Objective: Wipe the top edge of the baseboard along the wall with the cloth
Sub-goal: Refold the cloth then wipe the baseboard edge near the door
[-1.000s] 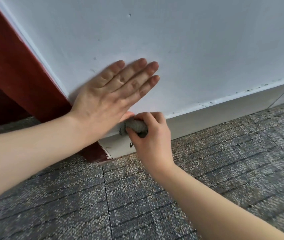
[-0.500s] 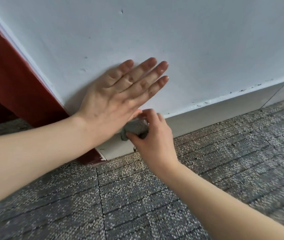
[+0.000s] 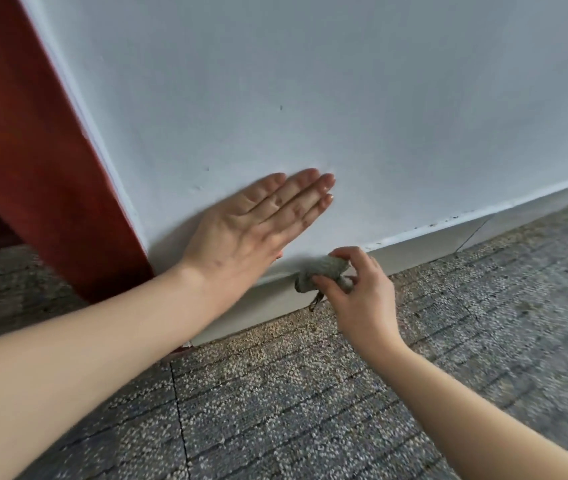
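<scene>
A pale baseboard (image 3: 424, 249) runs along the foot of the white wall (image 3: 310, 98), rising toward the right. My right hand (image 3: 358, 292) pinches a bunched grey cloth (image 3: 324, 271) against the baseboard's top edge. A dark thread hangs from the cloth toward the floor. My left hand (image 3: 251, 226) lies flat on the wall just left of the cloth, fingers stretched out and pointing up and right. Dark specks dot the top edge farther right.
A red-brown wooden door frame (image 3: 33, 161) stands at the left end of the wall. Grey speckled carpet tiles (image 3: 310, 410) cover the floor below the baseboard.
My right hand has slid the cloth to the right along the baseboard's top edge, away from my left hand. The view has tilted up, showing more wall.
</scene>
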